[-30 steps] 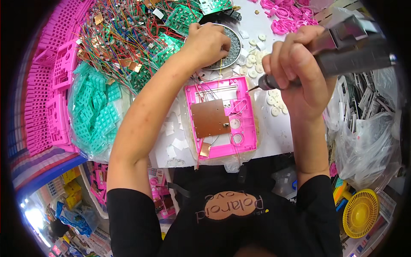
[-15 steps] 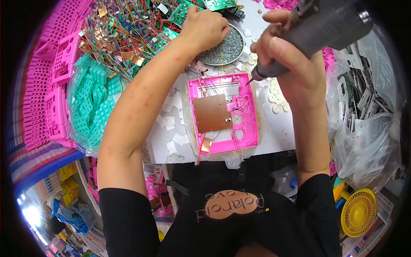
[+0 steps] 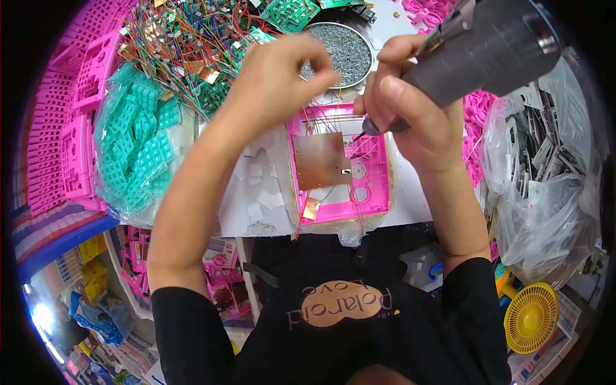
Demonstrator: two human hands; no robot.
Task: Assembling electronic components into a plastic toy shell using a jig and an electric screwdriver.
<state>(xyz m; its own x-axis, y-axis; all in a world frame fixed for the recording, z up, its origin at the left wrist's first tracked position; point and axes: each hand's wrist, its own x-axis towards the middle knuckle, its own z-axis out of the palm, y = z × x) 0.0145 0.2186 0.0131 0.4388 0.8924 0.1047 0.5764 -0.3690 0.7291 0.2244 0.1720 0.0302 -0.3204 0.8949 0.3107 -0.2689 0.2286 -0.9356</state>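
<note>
My right hand (image 3: pixel 414 109) grips a dark grey power screwdriver (image 3: pixel 481 54), tilted so its bit points down-left over the pink plastic case (image 3: pixel 380 186). A brown circuit board (image 3: pixel 319 168) with a small slide switch lies in the case's left part, thin wires running from it. My left hand (image 3: pixel 279 77), blurred by motion, is above the case's upper left corner, thumb and forefinger curled together in a pinch. Whatever they hold is too small to make out. Just right of it stands a round dish (image 3: pixel 350 56) full of small metal screws.
A tangle of wired boards (image 3: pixel 186 51) fills the back left, beside a bag of teal keypads (image 3: pixel 135 141) and stacked pink casings (image 3: pixel 80 154). White discs and paper squares (image 3: pixel 269 196) lie around the case. Clear bags of parts (image 3: pixel 532 192) stand at right.
My left hand has lifted from the screw dish and come toward me. The screwdriver's bit has moved left from the case's upper right corner to over its inside.
</note>
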